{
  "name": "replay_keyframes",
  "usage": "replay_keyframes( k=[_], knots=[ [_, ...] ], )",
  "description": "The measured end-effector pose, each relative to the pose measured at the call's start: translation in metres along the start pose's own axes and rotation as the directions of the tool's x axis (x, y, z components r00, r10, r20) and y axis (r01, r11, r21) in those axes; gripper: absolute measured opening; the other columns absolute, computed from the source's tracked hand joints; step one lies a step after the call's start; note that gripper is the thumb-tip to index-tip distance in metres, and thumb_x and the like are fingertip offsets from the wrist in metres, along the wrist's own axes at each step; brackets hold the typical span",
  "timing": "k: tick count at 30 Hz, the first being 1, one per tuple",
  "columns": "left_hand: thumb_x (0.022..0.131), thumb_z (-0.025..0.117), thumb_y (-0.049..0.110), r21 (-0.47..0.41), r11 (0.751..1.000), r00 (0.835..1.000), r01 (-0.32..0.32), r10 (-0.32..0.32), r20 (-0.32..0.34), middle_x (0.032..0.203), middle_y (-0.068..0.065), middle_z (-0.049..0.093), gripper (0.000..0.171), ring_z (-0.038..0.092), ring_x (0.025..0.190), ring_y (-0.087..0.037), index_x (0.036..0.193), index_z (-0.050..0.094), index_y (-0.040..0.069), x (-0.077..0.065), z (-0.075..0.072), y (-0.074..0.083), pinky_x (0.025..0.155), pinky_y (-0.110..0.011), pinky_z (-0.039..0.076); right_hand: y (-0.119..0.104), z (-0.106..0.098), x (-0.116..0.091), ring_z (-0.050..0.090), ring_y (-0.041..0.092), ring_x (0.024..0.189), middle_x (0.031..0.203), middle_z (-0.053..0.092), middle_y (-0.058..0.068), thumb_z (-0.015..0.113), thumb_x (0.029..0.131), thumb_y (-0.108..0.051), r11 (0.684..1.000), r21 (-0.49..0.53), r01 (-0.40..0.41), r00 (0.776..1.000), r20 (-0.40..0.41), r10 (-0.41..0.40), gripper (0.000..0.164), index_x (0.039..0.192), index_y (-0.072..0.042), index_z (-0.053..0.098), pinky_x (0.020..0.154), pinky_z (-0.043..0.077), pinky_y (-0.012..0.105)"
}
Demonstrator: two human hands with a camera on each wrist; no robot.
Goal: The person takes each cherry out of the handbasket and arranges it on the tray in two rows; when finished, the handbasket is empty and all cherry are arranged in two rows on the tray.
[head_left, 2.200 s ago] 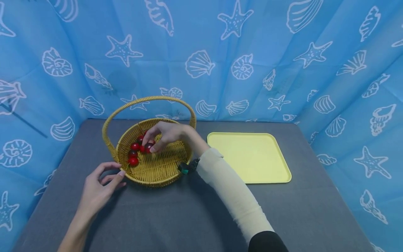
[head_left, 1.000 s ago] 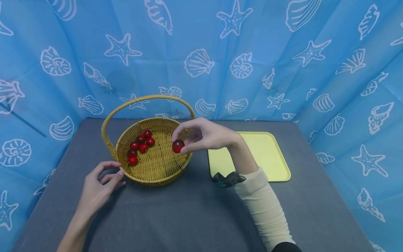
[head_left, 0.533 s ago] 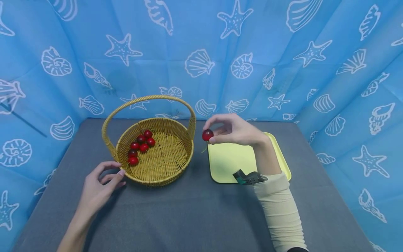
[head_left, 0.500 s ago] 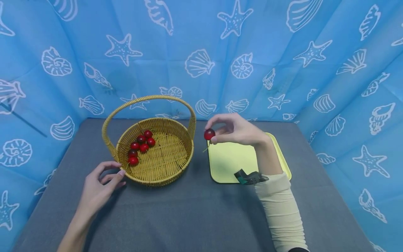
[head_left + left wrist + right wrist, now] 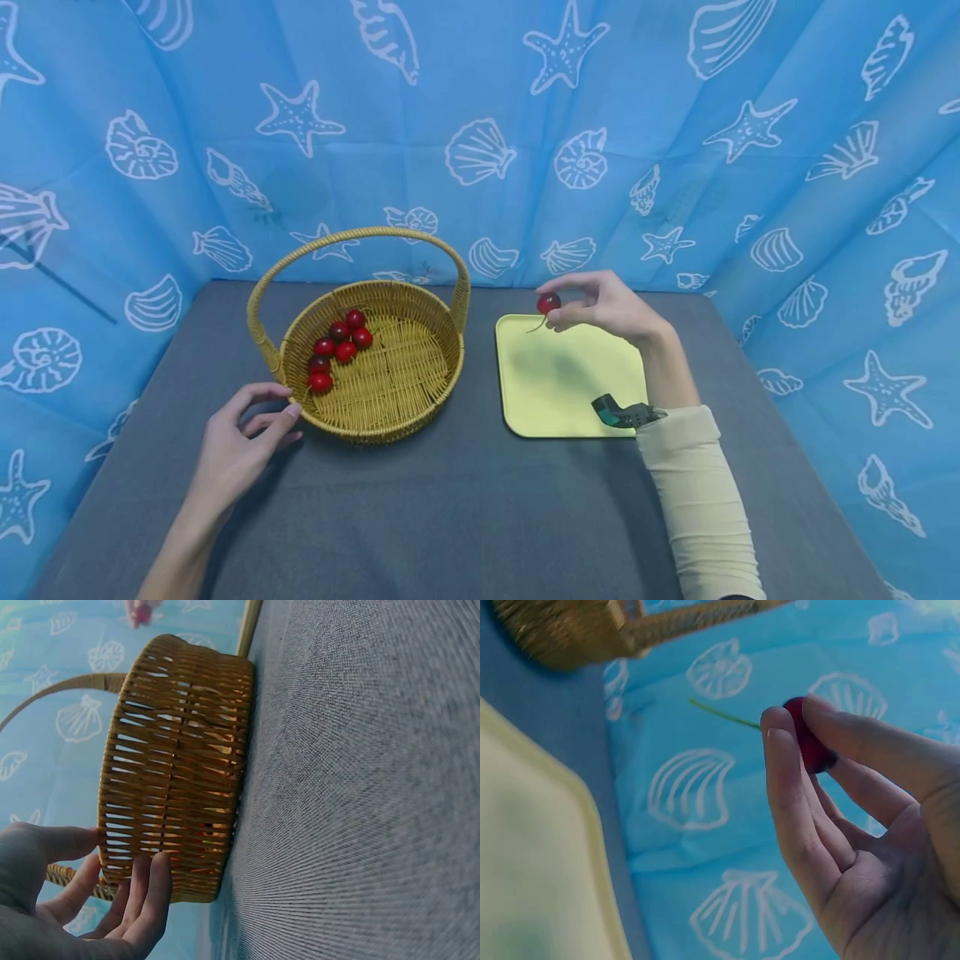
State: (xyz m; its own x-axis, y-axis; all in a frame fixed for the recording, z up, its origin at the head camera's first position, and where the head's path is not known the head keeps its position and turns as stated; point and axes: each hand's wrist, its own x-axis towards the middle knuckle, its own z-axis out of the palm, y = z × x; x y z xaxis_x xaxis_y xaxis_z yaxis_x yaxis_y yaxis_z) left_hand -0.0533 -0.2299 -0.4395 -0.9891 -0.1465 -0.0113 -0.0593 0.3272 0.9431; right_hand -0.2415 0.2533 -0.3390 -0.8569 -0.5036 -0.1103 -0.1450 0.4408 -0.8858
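In the head view, my right hand (image 5: 611, 310) pinches a dark red cherry (image 5: 549, 303) between thumb and fingertips, above the far part of a yellow tray (image 5: 525, 400). The right wrist view shows the cherry's thin green stem (image 5: 724, 713) sticking out past the fingers. My left hand (image 5: 243, 437) holds the near left rim of a round wicker basket (image 5: 397, 367); in the left wrist view its fingers (image 5: 154, 900) lie against the outer wall. Several red and dark red cherries (image 5: 346, 352) lie together in the basket's left half.
The basket's tall arched handle (image 5: 360, 233) rises over it. A grey cloth (image 5: 450, 517) covers the table. Behind and at both sides hangs a blue curtain (image 5: 420, 167) with white shells and starfish. A small dark device (image 5: 626, 412) sits at my right wrist.
My right hand has lifted a cherry out of the basket and carried it right, over the tray. The left hand keeps its place at the basket's rim.
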Motion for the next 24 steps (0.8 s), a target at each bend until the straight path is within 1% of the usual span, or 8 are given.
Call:
replay_keyframes(
  k=[4,8,11,16,18,19,21,24],
  knots=[
    [0.108,0.07,0.028,-0.01,1.0,1.0,0.005,-0.005,0.003,0.136,-0.001,0.06,0.042,0.079,0.098,-0.009,0.139,0.057,0.003,0.0,-0.001,-0.001,0.085,-0.032,0.073,0.011,-0.003,0.004,0.082,0.02,0.096,0.113,0.082,0.01,0.083,0.096,-0.013,0.999,0.012,-0.034,0.999,-0.039,0.035,0.044,0.138,-0.009,0.071,0.095,0.067,0.026],
    [0.108,0.071,0.026,-0.024,1.0,1.0,0.008,-0.008,0.001,0.134,0.003,0.06,0.041,0.078,0.097,-0.007,0.14,0.057,0.004,0.001,-0.001,-0.002,0.085,-0.031,0.073,0.02,-0.004,0.009,0.083,0.02,0.102,0.124,0.079,0.022,0.078,0.101,-0.015,0.997,0.078,-0.025,0.999,-0.041,0.028,0.044,0.141,-0.001,0.068,0.103,0.069,0.036],
    [0.108,0.071,0.024,-0.033,0.999,1.0,0.008,-0.008,0.0,0.133,0.004,0.06,0.041,0.078,0.096,-0.006,0.14,0.057,0.004,0.002,-0.001,-0.003,0.084,-0.03,0.073,0.026,-0.004,0.012,0.082,0.021,0.108,0.127,0.077,0.027,0.074,0.105,-0.015,0.993,0.113,-0.015,0.999,-0.034,0.019,0.044,0.142,0.006,0.064,0.106,0.068,0.039],
    [0.108,0.071,0.024,-0.027,1.0,1.0,0.006,-0.006,0.0,0.136,0.0,0.059,0.041,0.077,0.097,-0.006,0.14,0.057,0.004,0.002,-0.001,-0.003,0.084,-0.029,0.073,0.033,-0.003,0.016,0.081,0.02,0.11,0.121,0.081,0.019,0.078,0.102,-0.016,0.998,0.042,-0.05,0.998,-0.045,0.052,0.039,0.137,0.0,0.07,0.102,0.067,0.025],
    [0.108,0.071,0.024,-0.019,1.0,1.0,0.006,-0.006,-0.001,0.138,-0.003,0.058,0.041,0.077,0.097,-0.005,0.14,0.057,0.004,0.002,-0.001,-0.002,0.084,-0.029,0.073,0.036,-0.002,0.017,0.081,0.017,0.11,0.123,0.081,0.018,0.079,0.101,-0.016,0.998,0.009,-0.068,0.997,-0.036,0.069,0.04,0.138,-0.003,0.071,0.101,0.065,0.02],
    [0.108,0.071,0.024,-0.015,1.0,1.0,0.008,-0.008,-0.001,0.139,-0.004,0.058,0.041,0.077,0.097,-0.005,0.141,0.057,0.004,0.002,-0.001,-0.002,0.085,-0.028,0.073,0.037,-0.002,0.018,0.081,0.019,0.112,0.125,0.08,0.018,0.08,0.1,-0.016,0.997,0.001,-0.076,0.997,-0.029,0.076,0.041,0.138,-0.005,0.071,0.101,0.063,0.019],
    [0.108,0.071,0.023,-0.009,1.0,1.0,0.01,-0.01,-0.001,0.141,-0.006,0.057,0.041,0.077,0.097,-0.005,0.141,0.057,0.004,0.002,-0.001,-0.002,0.084,-0.028,0.073,0.039,0.001,0.021,0.08,0.022,0.116,0.129,0.078,0.021,0.08,0.099,-0.016,0.996,-0.003,-0.085,0.996,-0.013,0.085,0.042,0.139,-0.005,0.071,0.101,0.062,0.019],
    [0.108,0.07,0.024,-0.004,1.0,1.0,0.015,-0.015,-0.001,0.142,-0.008,0.057,0.041,0.077,0.097,-0.004,0.141,0.056,0.004,0.002,-0.001,-0.001,0.084,-0.028,0.073,0.043,0.004,0.024,0.078,0.026,0.121,0.136,0.075,0.022,0.08,0.099,-0.013,0.996,-0.005,-0.092,0.996,0.006,0.092,0.042,0.139,-0.005,0.071,0.103,0.063,0.025]
  ],
)
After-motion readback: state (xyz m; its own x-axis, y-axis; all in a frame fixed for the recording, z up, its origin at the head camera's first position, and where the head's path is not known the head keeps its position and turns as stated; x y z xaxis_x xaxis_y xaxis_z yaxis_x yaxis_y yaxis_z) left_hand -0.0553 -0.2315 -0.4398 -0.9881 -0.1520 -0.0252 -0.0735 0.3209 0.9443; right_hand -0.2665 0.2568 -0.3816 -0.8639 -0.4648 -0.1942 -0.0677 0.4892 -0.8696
